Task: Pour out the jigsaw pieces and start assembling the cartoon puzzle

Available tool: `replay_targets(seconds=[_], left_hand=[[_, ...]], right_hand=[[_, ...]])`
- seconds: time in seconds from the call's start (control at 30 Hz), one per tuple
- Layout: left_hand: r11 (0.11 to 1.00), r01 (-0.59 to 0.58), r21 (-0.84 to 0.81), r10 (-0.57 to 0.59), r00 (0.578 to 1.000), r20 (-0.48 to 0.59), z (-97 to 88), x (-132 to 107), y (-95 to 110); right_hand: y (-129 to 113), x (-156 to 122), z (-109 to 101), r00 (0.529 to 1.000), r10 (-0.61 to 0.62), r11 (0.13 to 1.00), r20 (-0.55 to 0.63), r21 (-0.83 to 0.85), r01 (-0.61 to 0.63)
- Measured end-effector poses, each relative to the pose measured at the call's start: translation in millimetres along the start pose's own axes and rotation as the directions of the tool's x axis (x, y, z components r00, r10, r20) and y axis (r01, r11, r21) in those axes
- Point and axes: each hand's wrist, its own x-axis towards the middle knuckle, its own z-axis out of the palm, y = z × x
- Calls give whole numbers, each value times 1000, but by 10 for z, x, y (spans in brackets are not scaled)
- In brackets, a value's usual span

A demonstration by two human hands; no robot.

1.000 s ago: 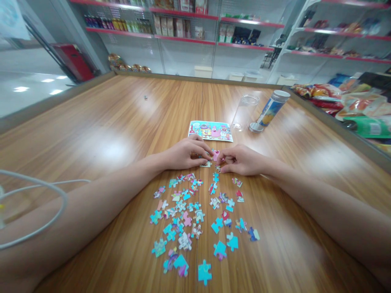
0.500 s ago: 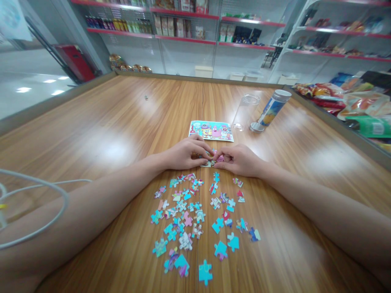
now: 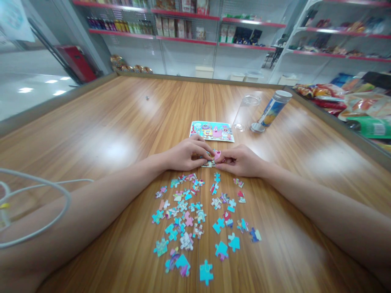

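My left hand (image 3: 191,154) and my right hand (image 3: 241,160) meet over a small joined patch of jigsaw puzzle pieces (image 3: 217,154), pink and yellow in part. The fingers of both hands are bent and closed on its pieces, left hand on the left side, right hand on the right. Much of the patch is hidden under my fingers. Just beyond lies a cartoon picture card (image 3: 212,131). Many loose puzzle pieces (image 3: 182,205), mostly light blue, with some pink and white ones, are spread on the table nearer to me.
Right of the card stand a clear plastic cylinder (image 3: 247,113), a metal lid (image 3: 257,127) and a printed can (image 3: 274,109). A white cable (image 3: 64,203) loops over my left forearm. Snack bags (image 3: 326,97) lie beyond the right edge of the wooden table (image 3: 106,118).
My right fingers have shifted slightly to the right, uncovering a bit more of the pink part of the patch. The left hand stays almost still.
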Motion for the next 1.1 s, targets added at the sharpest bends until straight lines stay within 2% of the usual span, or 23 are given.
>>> replay_targets(seconds=[0.33,0.67,1.1], left_hand=[[1000,-6,-2,6,1000,-8,3,-2,-2],[1000,2,-27,-3,1000,-24,8,-4,-11],[1000,1,-16,-2,1000,-23,15,-6,-15]], right_hand=[[-5,5,-3,999,-42,999,-1,7,42],[-40,8,-14,1000,16,998,-8,-65,-17],[-66,14,-2,1000,18,997,-3,-72,-18]])
